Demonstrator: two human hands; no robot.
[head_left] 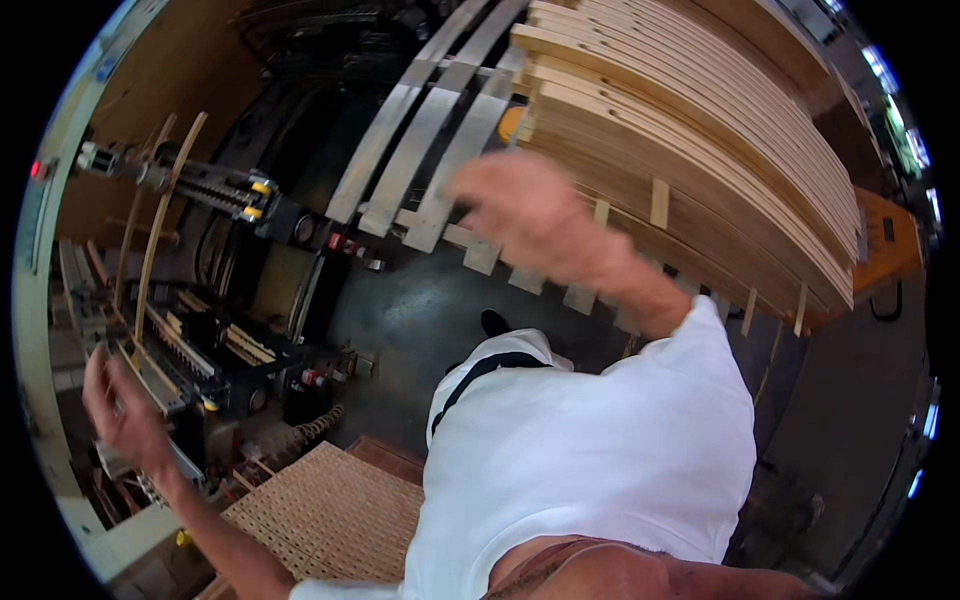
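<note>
My left hand (128,422) is held over the woodworking machine at the left, its fingers raised and apart, with nothing visible in them. Close beyond its fingertips, a thin wooden strip (152,248) spans the machine, curved in this view. My right hand (520,205) is smeared by motion, so its fingers cannot be made out. It passes above the front ends of several flat metal bars (400,150), beside a large stack of light wooden boards (680,130). I cannot tell whether it touches or holds anything.
Machine rails with a clamp-like arm (225,190) and a lower black carriage (240,345) are at the left. A block of closely stacked wooden pieces (330,510) stands at lower left. Behind the boards is an orange piece of equipment (888,245). Dark floor (400,310) lies between.
</note>
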